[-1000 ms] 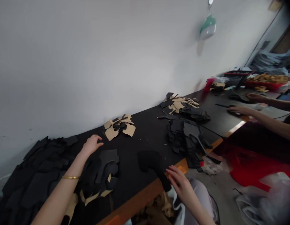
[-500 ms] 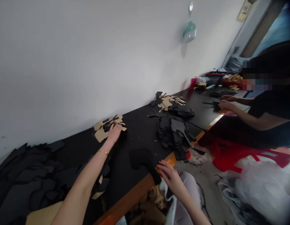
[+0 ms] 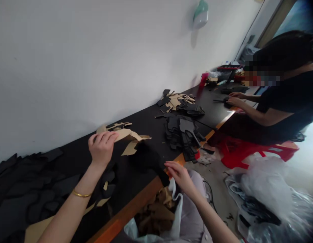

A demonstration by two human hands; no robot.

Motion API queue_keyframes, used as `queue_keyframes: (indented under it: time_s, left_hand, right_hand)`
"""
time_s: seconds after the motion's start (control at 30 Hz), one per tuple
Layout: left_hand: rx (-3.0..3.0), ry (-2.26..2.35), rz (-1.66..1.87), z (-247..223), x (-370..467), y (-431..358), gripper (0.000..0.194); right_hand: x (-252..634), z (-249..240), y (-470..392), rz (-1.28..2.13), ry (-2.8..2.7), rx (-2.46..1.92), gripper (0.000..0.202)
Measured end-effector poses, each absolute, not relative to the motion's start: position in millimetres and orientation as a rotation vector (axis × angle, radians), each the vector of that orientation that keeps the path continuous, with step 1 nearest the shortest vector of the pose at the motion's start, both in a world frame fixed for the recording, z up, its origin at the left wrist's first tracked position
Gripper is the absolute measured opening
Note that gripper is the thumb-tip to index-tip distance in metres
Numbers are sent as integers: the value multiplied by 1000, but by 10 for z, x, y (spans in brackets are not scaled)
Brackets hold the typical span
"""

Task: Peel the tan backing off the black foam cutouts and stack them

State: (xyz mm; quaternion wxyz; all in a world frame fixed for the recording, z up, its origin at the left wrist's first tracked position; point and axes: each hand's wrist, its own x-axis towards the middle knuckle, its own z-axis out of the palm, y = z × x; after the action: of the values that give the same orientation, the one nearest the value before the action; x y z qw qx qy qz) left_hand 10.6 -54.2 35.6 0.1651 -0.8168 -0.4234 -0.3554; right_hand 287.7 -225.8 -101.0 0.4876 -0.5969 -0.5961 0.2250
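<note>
White wall point(image 3: 95, 60) rises behind a long black table point(image 3: 146, 119) with a wooden near edge point(image 3: 136, 205), and a green-topped lamp point(image 3: 201, 18) hangs on it toward the far right. At the left, the left hand point(image 3: 102, 145), a gold bangle point(image 3: 81, 194) on its wrist, is raised over the table with its fingers closed on a tan sheet point(image 3: 124, 134), which stretches out to the right above the tabletop. Just right of it lies a black piece point(image 3: 145, 160), its narrow tail reaching the near edge. By that tail is the right hand point(image 3: 180, 175), its fingers loosely extended and slightly apart; whether the fingertips touch the piece cannot be told. Dark flat pieces point(image 3: 24, 189) spread over the left end, while a dark stack point(image 3: 183, 130) sits to the right, with tan and black scraps point(image 3: 176, 99) beyond it. Near the person's lap, a pale bag point(image 3: 177, 212) holds brown scraps point(image 3: 156, 216). Another person point(image 3: 293, 98) in dark clothing sits farther right, both hands at the same row of tables.
</note>
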Motion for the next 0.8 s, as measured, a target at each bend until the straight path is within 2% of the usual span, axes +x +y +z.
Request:
queue_keyframes:
  time_s: [0.13, 0.27, 0.43, 0.6, 0.8]
  left_hand:
    - [-2180, -1514, -1208, 457, -165, -183, 21]
    - [-1864, -1498, -1491, 675, -394, 38, 28]
    - [-2275, -1472, -1119, 829, -547, 173, 17]
    - [-2096, -1548, -1376, 826, -571, 102, 22]
    - [-2179, -1522, -1500, 763, -357, -284, 22]
  right_hand:
    - [2714, -879, -2271, 548, -1490, -1403, 28]
    - [2601, -825, -2226, 514, -1541, -1349, 27]
    - [2503, -901, -2151, 511, -1599, -1303, 26]
    - [2386, -885, -2128, 530, -1630, -1261, 26]
    - [2122, -481, -1759, 417, -1548, -1188, 38]
